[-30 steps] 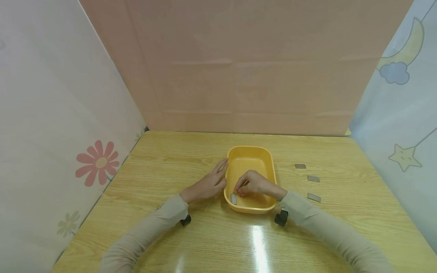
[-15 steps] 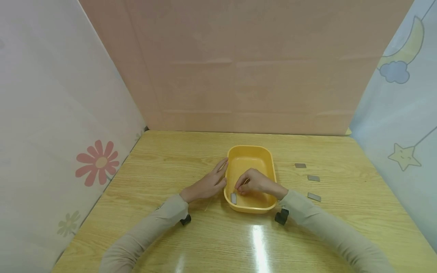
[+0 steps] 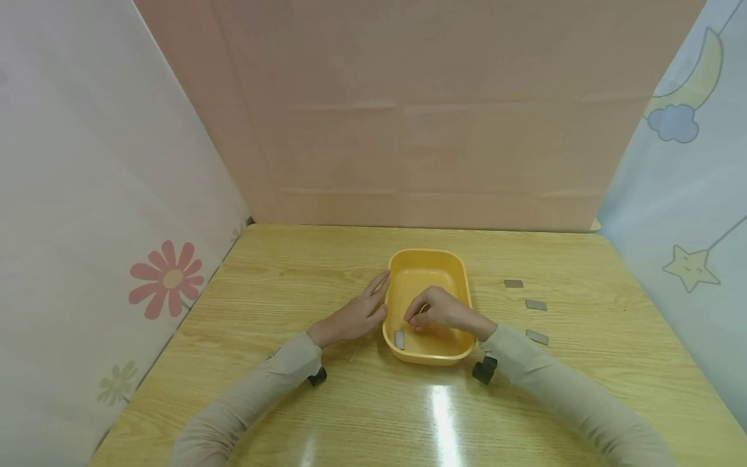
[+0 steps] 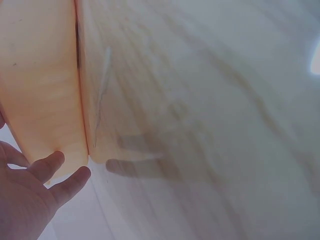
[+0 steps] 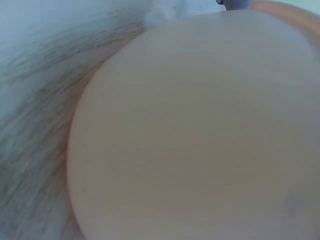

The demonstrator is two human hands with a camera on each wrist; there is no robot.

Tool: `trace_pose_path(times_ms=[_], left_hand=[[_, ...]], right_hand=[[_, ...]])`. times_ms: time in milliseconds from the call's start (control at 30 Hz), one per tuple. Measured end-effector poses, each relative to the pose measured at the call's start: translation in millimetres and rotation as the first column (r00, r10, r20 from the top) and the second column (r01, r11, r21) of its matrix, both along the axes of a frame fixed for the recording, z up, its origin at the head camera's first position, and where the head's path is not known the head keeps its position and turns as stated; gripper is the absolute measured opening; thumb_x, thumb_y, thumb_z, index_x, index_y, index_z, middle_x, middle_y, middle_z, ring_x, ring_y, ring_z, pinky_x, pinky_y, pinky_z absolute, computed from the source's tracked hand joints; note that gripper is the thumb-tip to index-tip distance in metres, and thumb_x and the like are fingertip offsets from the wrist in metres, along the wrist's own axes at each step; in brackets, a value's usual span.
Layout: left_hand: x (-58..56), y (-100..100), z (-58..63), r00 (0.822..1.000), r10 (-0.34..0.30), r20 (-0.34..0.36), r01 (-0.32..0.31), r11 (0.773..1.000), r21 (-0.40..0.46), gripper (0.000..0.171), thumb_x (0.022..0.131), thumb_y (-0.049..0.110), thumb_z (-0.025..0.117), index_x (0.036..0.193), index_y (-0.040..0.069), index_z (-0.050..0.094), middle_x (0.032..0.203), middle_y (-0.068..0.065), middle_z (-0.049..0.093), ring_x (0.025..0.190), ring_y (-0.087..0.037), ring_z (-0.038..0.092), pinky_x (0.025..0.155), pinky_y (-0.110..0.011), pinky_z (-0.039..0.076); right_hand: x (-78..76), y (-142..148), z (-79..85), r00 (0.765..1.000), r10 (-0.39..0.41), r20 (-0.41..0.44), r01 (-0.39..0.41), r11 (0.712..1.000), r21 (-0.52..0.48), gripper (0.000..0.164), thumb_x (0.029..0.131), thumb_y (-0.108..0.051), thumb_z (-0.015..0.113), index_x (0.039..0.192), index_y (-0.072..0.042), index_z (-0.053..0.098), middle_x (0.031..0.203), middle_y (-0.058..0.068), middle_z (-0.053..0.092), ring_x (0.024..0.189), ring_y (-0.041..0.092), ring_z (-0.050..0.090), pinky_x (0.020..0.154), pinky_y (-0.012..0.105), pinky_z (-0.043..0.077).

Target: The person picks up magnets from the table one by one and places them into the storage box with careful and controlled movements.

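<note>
In the head view, a yellow-orange plastic tub (image 3: 428,358) stands near the middle of the table. My left hand (image 3: 357,316) rests its outstretched fingers against the tub's left side; those fingers also show beside the tub's outer wall (image 4: 42,100) in the left wrist view. Inside the tub, near its front left corner, lies a small flat grey rectangular piece (image 3: 399,340). My right hand (image 3: 439,307) is over the tub floor with curled fingers, tips close together, just up and right of that piece. Nothing shows between them. The tub's wall (image 5: 190,130) fills the right wrist view, hiding the right fingers.
Right of the tub, three similar grey pieces lie spread out on the wooden table (image 3: 280,272): a far one (image 3: 513,284), a middle one (image 3: 535,305) and a near one (image 3: 537,337). A pinkish backdrop (image 3: 408,130) closes off the table's far side.
My right hand has drawn slightly right and away from the grey piece in the tub, which stays in place. My left hand has not moved.
</note>
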State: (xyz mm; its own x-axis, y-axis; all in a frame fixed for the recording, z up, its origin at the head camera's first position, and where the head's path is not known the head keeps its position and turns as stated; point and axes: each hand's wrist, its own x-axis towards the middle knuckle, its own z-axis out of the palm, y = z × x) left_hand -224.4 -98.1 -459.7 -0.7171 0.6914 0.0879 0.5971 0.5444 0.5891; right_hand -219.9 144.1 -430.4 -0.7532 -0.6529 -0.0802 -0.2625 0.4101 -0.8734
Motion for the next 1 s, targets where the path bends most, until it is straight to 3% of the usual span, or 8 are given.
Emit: trace_pose_path(times_ms=[333,600,1000], left_hand=[[0.1,-0.4,-0.3,1.0,-0.001,-0.007,0.001,1.0,-0.005,0.061,0.108,0.021,0.037,0.156,-0.005,0.01,0.166,-0.006,-0.005,0.14,-0.03,0.034,0.109,-0.043,0.035],[-0.1,-0.4,-0.6,1.0,-0.009,-0.001,0.009,1.0,-0.007,0.06,0.108,0.02,0.036,0.155,-0.006,0.009,0.166,-0.01,-0.005,0.136,-0.031,0.041,0.108,-0.042,0.038],[-1.0,-1.1,-1.1,1.0,-0.015,0.006,0.015,1.0,0.0,0.061,0.108,0.022,0.036,0.156,-0.005,0.008,0.166,-0.01,-0.005,0.135,-0.031,0.041,0.107,-0.042,0.038]], right_hand=[[-1.6,4.4,3.3,1.0,0.002,0.009,-0.002,1.0,-0.018,0.011,0.083,0.014,0.065,0.093,0.015,0.071,0.083,0.017,0.072,0.074,0.027,0.07,0.069,0.031,0.057],[-1.5,8.0,4.7,0.999,-0.006,0.032,0.007,0.999,-0.034,0.012,0.084,0.014,0.064,0.094,0.017,0.07,0.085,0.02,0.072,0.076,0.033,0.07,0.071,0.037,0.058],[-2.1,10.7,8.9,0.999,-0.019,0.036,0.019,1.0,-0.021,0.012,0.087,0.012,0.064,0.095,0.016,0.071,0.085,0.017,0.072,0.076,0.029,0.071,0.07,0.034,0.058]])
